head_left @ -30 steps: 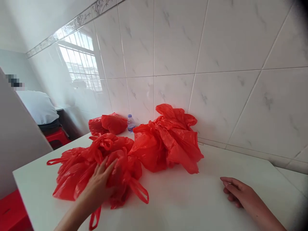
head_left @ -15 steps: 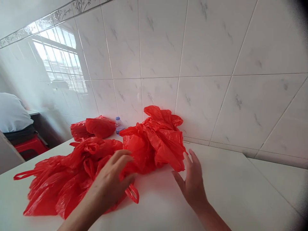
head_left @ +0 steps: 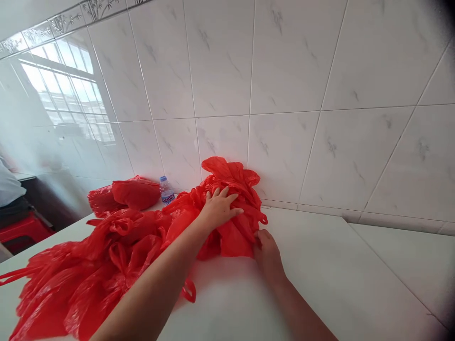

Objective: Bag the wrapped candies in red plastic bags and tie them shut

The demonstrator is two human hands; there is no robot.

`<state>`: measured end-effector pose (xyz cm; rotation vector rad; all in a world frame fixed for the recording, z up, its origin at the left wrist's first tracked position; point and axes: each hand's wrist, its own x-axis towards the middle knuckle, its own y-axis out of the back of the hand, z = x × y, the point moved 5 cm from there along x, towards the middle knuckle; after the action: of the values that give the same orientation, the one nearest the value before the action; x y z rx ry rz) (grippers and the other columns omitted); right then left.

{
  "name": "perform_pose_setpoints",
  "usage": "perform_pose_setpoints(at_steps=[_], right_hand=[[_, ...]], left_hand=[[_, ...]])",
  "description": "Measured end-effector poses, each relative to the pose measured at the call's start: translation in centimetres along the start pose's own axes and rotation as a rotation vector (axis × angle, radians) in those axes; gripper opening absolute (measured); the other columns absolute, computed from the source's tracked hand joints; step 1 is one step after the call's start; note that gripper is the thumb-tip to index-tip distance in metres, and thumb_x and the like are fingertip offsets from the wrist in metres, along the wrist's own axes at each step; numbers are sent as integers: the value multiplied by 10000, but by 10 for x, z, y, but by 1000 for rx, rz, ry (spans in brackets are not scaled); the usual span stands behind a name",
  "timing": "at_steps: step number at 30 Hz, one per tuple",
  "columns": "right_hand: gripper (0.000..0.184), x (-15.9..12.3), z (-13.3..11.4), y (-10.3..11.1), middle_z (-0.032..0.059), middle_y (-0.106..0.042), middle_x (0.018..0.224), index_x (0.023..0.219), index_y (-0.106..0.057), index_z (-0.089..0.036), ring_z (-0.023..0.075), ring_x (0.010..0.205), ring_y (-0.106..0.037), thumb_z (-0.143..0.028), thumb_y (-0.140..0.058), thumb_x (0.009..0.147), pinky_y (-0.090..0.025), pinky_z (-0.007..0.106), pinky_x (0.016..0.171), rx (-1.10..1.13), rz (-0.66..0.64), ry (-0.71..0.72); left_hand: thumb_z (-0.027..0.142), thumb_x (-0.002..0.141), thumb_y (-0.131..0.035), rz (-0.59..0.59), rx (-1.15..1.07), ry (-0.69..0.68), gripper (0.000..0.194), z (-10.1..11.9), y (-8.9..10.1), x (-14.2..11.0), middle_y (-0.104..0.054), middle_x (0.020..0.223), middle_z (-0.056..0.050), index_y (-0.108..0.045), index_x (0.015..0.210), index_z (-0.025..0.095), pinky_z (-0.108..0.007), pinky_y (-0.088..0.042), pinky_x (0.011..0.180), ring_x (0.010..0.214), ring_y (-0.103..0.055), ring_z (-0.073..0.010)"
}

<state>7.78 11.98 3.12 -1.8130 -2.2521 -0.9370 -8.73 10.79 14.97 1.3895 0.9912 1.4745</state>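
Two hands work on a crumpled red plastic bag [head_left: 236, 241] at the middle of the white table [head_left: 320, 270]. My left hand [head_left: 218, 208] lies on top of it with the fingers spread. My right hand [head_left: 266, 253] is curled into the bag's lower right edge, gripping the plastic. A larger red plastic bag [head_left: 81, 279] with loop handles sprawls to the left, under my left forearm and touching the middle bag. Behind it lies a third, bunched red bag [head_left: 131, 194], and neither hand touches that one.
A small plastic water bottle [head_left: 166, 190] stands against the white marble-patterned tiled wall [head_left: 284, 90], which reflects a barred window. At far left, a person in a pale top [head_left: 9, 189] is beyond the table, with a red stool [head_left: 24, 232] below. Bare tabletop extends right.
My left hand has moved off the left bag onto the middle bag. My right hand has closed in on that bag's lower edge. The view has turned, shifting everything left.
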Motion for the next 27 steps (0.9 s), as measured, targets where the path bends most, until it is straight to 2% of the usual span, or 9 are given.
perform_pose_setpoints(at_steps=[4,7,12,16,19,22,24,25,27], right_hand=[[75,-5,6,16,-27,-479,713,682,-414,-228,149,657,-434,-157,-390,684,-354,243,572,88,18,-151],[58,-11,18,45,-41,-434,667,685,-396,-230,134,612,-389,-172,-392,685,-316,231,536,97,100,-284],[88,-42,52,100,-30,-474,711,756,-444,-232,140,629,-425,-208,-417,676,-321,232,516,163,248,-543],[54,-74,70,121,-49,-459,663,707,-442,-228,119,583,-409,-212,-436,656,-317,215,491,389,262,-620],[99,-90,74,130,-57,-489,655,739,-501,-231,124,603,-451,-210,-458,652,-359,214,516,525,245,-633],[153,-98,70,139,-44,-545,689,820,-572,-235,142,642,-503,-247,-488,693,-416,237,562,602,205,-622],[162,-102,64,143,-18,-595,754,847,-603,-225,157,683,-538,-294,-515,730,-441,253,589,637,174,-624],[163,-103,59,146,-5,-614,790,845,-612,-221,163,709,-553,-320,-528,747,-448,255,599,652,156,-623],[172,-106,50,149,6,-627,794,791,-616,-213,166,715,-568,-370,-551,766,-448,252,592,661,107,-623]], left_hand=[[643,830,-390,-4,33,106,623,-29,-15,26,-329,1473,-124,-430,1350,303,-716,-174,983,1314,-268,-427],[613,822,-431,21,61,151,615,-44,-19,32,-361,1437,-143,-430,1343,285,-706,-179,980,1291,-292,-417],[537,818,-493,47,84,178,577,-53,-25,34,-383,1410,-141,-430,1332,283,-672,-200,997,1284,-302,-395],[450,807,-537,72,90,171,580,-51,-21,32,-346,1434,-161,-420,1347,272,-701,-202,976,1292,-292,-420],[389,781,-590,105,92,128,619,-38,-6,22,-241,1494,-164,-403,1361,280,-728,-161,974,1322,-244,-432],[330,799,-592,263,113,3,601,-7,19,-2,-202,1516,-143,-394,1364,279,-684,-149,1020,1357,-192,-400],[284,847,-537,387,89,-141,485,21,32,-25,-315,1468,-134,-444,1322,253,-592,-256,1030,1314,-308,-354],[262,873,-498,403,49,-220,415,36,34,-38,-410,1406,-124,-477,1287,242,-534,-332,1002,1246,-407,-322],[217,895,-459,346,-61,-385,320,66,26,-60,-552,1250,-98,-534,1206,227,-427,-431,920,1090,-537,-250]])
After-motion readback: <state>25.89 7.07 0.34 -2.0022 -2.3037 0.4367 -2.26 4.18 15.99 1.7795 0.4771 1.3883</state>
